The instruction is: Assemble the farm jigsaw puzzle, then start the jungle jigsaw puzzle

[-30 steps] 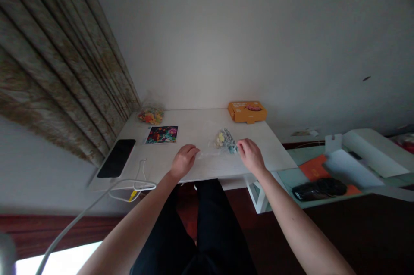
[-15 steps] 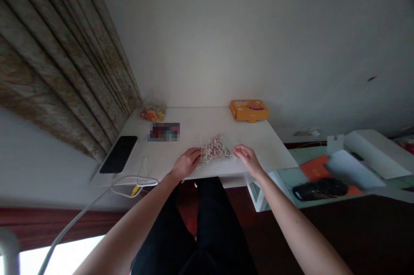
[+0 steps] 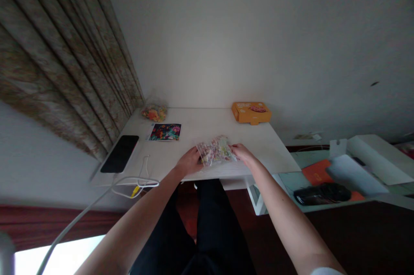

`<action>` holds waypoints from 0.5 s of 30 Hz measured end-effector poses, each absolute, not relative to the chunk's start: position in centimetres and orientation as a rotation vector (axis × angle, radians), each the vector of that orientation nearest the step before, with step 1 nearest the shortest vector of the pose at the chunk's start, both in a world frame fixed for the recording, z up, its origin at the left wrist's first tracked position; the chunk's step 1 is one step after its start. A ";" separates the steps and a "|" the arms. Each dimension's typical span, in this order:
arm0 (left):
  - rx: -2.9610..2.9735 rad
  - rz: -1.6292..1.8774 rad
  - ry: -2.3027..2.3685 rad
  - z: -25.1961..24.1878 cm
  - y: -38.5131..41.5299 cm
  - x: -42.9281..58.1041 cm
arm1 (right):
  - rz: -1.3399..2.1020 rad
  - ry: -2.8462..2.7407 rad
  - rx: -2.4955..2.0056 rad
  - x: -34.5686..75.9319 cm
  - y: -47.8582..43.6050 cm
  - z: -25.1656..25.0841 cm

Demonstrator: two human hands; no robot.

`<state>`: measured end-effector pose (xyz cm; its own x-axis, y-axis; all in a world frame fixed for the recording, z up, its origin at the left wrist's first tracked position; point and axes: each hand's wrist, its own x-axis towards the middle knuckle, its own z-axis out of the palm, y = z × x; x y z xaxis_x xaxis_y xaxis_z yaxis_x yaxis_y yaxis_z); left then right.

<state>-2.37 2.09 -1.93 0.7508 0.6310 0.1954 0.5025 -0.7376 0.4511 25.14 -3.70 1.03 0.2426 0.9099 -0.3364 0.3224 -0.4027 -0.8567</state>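
The person's left hand (image 3: pixel 189 161) and right hand (image 3: pixel 242 153) have closed in on the clear plastic bag (image 3: pixel 215 151) of multicoloured pieces: the left curls over one end, the right pinches the other, and the bag looks more crumpled than it did half a second ago, when it lay flatter between them. It sits mid-way along the near edge of the white desk (image 3: pixel 207 125). Toward the far edge are an orange box (image 3: pixel 251 112), a floral card (image 3: pixel 164 132) and a second bag of orange pieces (image 3: pixel 154 113) in the far left corner. A black phone (image 3: pixel 119 153) lies along the left edge, and a white cable (image 3: pixel 142 182) trails over the near left corner, well apart from the hands
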 end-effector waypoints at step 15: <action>2.582 0.525 1.056 -2.0 2.7 -1.6 | 0.221 -1.344 -1.774 25.9 -1.5 3.4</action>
<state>-1.65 2.74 -1.99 0.6624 0.7168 0.2179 0.6063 -0.6838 0.4060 25.93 -1.53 3.44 0.3997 0.8487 0.3462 0.6935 -0.0331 -0.7197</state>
